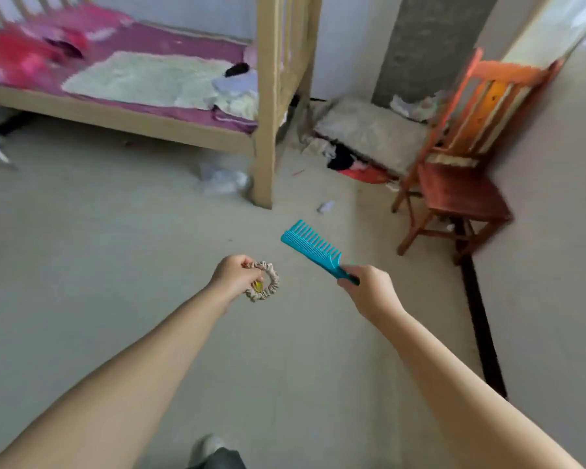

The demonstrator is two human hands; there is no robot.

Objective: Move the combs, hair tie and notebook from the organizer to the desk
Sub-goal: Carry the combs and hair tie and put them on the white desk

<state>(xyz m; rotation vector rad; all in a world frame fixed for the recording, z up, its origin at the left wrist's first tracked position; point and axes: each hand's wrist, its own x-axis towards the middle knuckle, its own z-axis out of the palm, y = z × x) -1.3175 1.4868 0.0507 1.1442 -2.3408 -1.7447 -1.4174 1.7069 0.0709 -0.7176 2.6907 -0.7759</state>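
My left hand (234,273) is closed on a beige ruffled hair tie (270,279) that hangs to the right of my fingers; something small and yellow shows inside its loop. My right hand (369,288) grips the handle of a teal wide-tooth comb (310,249), which points up and to the left with its teeth facing up and right. Both arms reach out over a bare grey floor. No organizer, desk, notebook or other comb is in view.
A wooden bunk bed (264,130) with purple bedding stands ahead on the left. A red-orange wooden chair (460,191) is at the right by the wall. Clothes and a cushion (369,137) lie between them. Scraps litter the floor (115,248).
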